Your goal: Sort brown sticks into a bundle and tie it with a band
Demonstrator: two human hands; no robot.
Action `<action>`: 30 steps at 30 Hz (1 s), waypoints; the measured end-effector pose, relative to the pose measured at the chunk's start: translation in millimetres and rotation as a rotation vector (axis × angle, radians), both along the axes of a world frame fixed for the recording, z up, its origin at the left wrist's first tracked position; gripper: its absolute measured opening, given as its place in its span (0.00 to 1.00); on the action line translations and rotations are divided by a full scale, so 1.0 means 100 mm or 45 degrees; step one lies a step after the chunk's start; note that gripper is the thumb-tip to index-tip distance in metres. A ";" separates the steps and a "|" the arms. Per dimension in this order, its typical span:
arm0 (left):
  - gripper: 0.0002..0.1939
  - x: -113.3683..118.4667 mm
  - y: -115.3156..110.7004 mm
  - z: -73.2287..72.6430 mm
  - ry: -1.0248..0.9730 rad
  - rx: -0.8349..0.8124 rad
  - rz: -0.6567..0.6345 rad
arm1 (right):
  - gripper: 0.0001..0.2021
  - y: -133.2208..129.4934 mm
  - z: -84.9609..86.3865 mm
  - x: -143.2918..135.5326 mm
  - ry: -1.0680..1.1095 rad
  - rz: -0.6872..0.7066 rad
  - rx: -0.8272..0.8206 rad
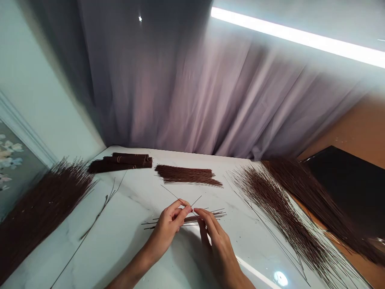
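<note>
Thin dark sticks (168,191) cross between my two hands near the table's middle. My left hand (172,220) pinches them between thumb and index finger. Close beside it on the right, my right hand (214,235) has its fingertips at the same crossing; what they hold, if anything, is too small to make out. Under and behind both hands lies a loose group of short brown sticks (221,214), partly hidden by the fingers. A neat pile of short brown sticks (186,175) rests beyond the hands.
Tied brown bundles (129,161) lie at the back left of the white table (120,249). A large pile of long sticks (45,212) fills the left edge, with a thin strand (98,216) beside it. More long sticks (282,212) spread along the right. A curtain (180,80) hangs behind.
</note>
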State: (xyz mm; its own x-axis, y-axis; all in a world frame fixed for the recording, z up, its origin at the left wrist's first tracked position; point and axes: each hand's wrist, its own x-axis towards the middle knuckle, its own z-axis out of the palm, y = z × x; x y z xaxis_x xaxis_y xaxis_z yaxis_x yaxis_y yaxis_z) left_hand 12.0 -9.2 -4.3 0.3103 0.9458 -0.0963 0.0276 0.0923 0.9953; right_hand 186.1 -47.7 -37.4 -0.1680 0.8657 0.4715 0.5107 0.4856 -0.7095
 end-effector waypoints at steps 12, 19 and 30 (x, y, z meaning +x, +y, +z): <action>0.20 0.03 -0.02 0.02 -0.073 -0.047 0.132 | 0.09 0.06 -0.10 -0.12 -0.052 -0.143 0.235; 0.19 0.00 -0.06 0.09 -0.114 -0.009 0.092 | 0.08 0.01 -0.01 -0.10 -0.009 -0.099 0.137; 0.18 -0.01 -0.11 0.19 -0.177 -0.072 -0.011 | 0.12 0.10 0.32 0.17 0.199 0.135 -0.270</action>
State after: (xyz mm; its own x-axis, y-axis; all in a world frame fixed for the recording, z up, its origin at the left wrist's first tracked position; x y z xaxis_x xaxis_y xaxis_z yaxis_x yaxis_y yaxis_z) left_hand 11.4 -20.0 15.2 0.3326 0.9372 -0.1050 -0.1091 0.1489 0.9828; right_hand 203.1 -38.0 -5.3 -0.2027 0.9292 0.3090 0.3414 0.3628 -0.8670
